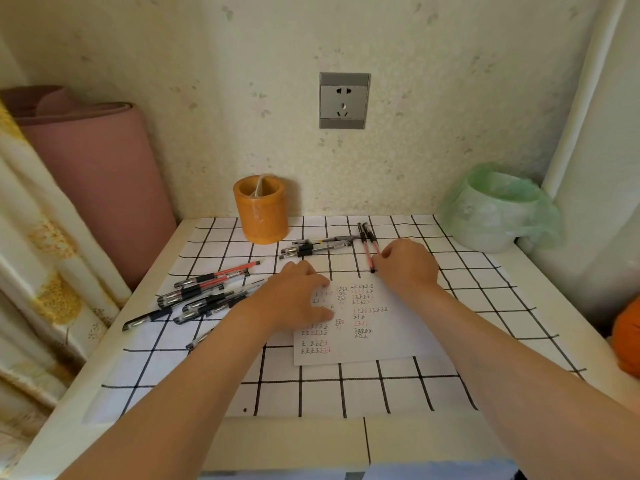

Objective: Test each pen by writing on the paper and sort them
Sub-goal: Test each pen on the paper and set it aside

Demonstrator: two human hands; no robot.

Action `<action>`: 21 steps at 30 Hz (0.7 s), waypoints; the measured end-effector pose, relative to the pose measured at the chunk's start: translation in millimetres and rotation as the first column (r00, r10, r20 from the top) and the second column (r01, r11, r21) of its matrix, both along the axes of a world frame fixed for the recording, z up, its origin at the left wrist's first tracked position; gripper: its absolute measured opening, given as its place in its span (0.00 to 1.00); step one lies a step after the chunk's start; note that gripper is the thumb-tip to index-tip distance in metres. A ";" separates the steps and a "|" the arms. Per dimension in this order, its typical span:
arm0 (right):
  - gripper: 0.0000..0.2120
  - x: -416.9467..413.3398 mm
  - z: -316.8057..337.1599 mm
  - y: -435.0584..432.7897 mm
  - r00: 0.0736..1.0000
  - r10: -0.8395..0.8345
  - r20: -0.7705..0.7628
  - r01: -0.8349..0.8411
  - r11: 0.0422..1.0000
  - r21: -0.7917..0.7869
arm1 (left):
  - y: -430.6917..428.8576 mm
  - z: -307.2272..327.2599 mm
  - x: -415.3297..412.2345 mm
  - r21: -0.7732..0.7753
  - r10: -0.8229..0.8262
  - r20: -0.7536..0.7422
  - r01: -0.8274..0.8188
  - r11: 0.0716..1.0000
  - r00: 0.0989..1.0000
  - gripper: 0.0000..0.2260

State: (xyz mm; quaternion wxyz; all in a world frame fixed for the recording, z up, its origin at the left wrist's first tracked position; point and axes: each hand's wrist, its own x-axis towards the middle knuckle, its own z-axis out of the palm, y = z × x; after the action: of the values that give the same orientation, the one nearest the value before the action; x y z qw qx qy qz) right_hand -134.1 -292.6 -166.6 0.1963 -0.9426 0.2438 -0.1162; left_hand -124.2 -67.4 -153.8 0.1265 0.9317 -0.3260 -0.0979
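A white sheet of paper covered with small black and red test marks lies on the checked tablecloth. My left hand rests flat on the paper's left part, fingers relaxed. My right hand sits at the paper's top right corner, fingers curled beside two red pens that lie side by side; its fingertips touch the lower end of the nearer one. A pile of several black and red pens lies at the left. A group of black pens lies behind the paper.
An orange cylindrical pen holder stands at the back centre. A small bin lined with a green bag sits at the back right. A pink roll leans at the left. An orange object lies off the right edge.
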 end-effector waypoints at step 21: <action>0.11 -15.8 26.4 130.0 0.665 0.746 -0.022 -0.746 0.666 -0.002 | 107.6 20.9 -4.3 -0.104 0.310 0.054 -0.304 0.947 0.949 0.07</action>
State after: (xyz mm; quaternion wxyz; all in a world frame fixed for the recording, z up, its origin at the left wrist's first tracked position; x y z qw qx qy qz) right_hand -149.9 -162.6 -140.1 0.2191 -0.9620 -0.1617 -0.0180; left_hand -128.5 40.3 -132.8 0.1725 0.9669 -0.1855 -0.0288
